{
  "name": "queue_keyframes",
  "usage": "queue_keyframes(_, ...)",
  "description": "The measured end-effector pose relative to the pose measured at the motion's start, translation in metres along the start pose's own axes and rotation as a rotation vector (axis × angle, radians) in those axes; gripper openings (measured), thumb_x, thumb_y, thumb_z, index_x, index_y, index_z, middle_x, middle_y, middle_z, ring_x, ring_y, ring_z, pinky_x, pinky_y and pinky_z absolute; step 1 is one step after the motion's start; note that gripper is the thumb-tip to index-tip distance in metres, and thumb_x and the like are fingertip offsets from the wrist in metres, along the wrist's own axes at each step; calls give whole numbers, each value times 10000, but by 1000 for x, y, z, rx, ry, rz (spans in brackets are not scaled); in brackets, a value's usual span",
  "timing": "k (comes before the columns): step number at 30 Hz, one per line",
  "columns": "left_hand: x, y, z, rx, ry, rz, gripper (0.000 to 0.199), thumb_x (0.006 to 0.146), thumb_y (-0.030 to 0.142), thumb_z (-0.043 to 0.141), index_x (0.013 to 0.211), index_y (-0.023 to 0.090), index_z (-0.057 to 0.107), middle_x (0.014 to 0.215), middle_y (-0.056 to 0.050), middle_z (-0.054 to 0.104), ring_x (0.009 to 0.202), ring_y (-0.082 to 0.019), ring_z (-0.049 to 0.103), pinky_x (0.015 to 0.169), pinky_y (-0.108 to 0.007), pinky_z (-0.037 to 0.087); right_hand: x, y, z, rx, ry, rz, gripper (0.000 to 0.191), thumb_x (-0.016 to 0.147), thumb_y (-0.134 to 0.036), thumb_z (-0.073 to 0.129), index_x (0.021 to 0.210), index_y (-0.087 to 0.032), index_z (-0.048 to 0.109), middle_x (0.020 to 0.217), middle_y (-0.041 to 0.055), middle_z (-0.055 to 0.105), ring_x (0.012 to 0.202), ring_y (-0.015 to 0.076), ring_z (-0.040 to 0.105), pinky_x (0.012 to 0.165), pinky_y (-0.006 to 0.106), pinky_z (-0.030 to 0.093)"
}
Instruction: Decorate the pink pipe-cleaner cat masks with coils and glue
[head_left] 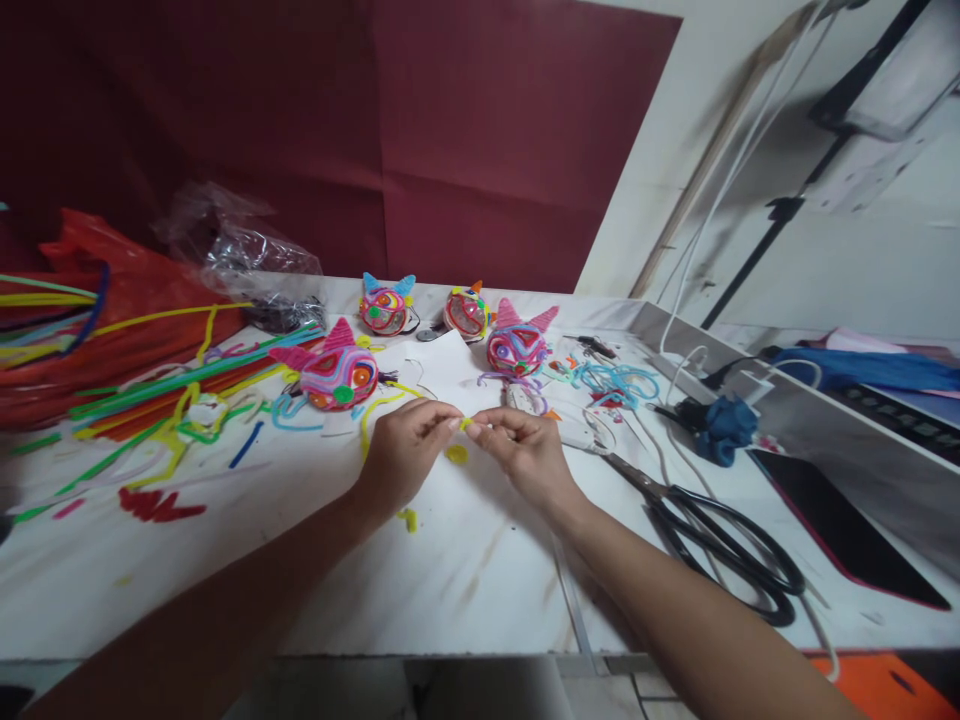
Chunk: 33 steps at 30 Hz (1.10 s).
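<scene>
Fingertips (448, 425) of the left hand (401, 448) pinched thumb to forefinger; right hand (529, 460) pinched likewise, the two nearly meeting above the table (465, 600). Gripped between them: a small yellow chenille piece (466, 424), mostly hidden by the fingers, exact shape not readable. Just below it, on the white surface, a yellow coiled disc (457, 454); nearer the table's front edge, yellow scraps (408, 519).

Beyond the hands, four cat-like heads with decorated faces: one pink-eared head (337, 378) to the left, another pink-eared (517, 350) to the right, a blue-eared head (386, 310) and an orange-eared head (467, 312) farther back.

Left side: loose pipe cleaners (180, 385), green, orange and yellow, beside a red plastic bag (142, 265); crumpled clear plastic (255, 250) behind. Red twisted pieces (159, 506) lie nearer.

Right side: light-blue strands (615, 382) in a tangle; black-handled scissors (705, 515), handles toward the near edge; a dark-screened device (847, 530) lying flat beyond them.
</scene>
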<state>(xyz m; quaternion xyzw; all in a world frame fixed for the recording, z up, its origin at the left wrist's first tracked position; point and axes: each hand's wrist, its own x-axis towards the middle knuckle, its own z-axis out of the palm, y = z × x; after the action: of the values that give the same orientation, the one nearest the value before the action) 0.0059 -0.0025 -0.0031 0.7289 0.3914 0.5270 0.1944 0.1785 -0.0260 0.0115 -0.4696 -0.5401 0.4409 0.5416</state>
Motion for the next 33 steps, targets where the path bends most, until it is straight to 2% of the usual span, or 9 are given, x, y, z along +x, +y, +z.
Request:
queue_keyframes(5,1,-7,-7,402,61,523,265,1016,167,564,932,218,810,825,-53,815,756,-201,779,720,-297,617,3,1,-6,-77,-53,-81,421,614,-583,896,687,-187,772,464,-100,373,491,82,267,515,273,207)
queue_keyframes(8,1,-7,-9,550,45,664,298,1021,147,540,895,216,801,791,-46,826,707,-200,780,699,-305,605,3,2,-8,-130,-77,-106,434,647,-600,881,695,-179,786,477,-84,416,492,86,295,513,274,214)
queue_keyframes(11,-1,-5,-7,532,69,604,313,965,129,538,798,236,781,738,-19,817,641,-175,757,647,-280,582,2,3,-7,-133,-81,-106,431,654,-608,876,702,-187,793,474,-88,402,491,87,291,511,270,214)
queue_keyframes(16,-4,1,-2,342,111,368,242,810,155,595,662,249,760,570,13,717,494,-149,647,513,-253,493,0,3,-4,-71,-86,-60,406,640,-583,890,656,-197,766,464,-99,349,493,81,245,498,263,189)
queue_keyframes(22,8,-3,-6,-48,134,-266,145,697,290,659,743,207,768,539,1,707,512,-184,674,529,-273,545,2,-1,-7,29,-48,40,416,573,-547,942,702,-196,759,447,-107,371,456,70,240,481,264,157)
queue_keyframes(24,14,-8,-8,-120,125,-400,188,733,370,665,725,193,727,503,6,658,457,-175,635,480,-268,520,3,-2,-8,51,-29,69,433,544,-544,957,703,-195,756,445,-108,383,452,67,236,479,263,149)
queue_keyframes(28,19,-15,-10,-85,151,-382,213,763,402,676,761,190,699,642,-11,698,553,-181,686,531,-272,529,5,-2,-8,83,-20,102,443,503,-524,977,685,-192,747,434,-118,372,453,59,221,482,260,134)
queue_keyframes(31,15,-10,-7,31,184,-161,243,737,307,675,931,198,771,907,-46,793,777,-197,753,671,-288,562,6,0,-7,93,-10,105,434,512,-513,977,686,-189,747,435,-120,373,455,58,223,483,259,135)
queue_keyframes(33,10,-3,-5,89,106,-9,213,825,327,635,888,208,800,894,-53,801,814,-202,747,717,-302,566,6,0,-7,88,-8,97,430,518,-510,976,690,-184,752,436,-119,380,455,58,234,486,257,144)
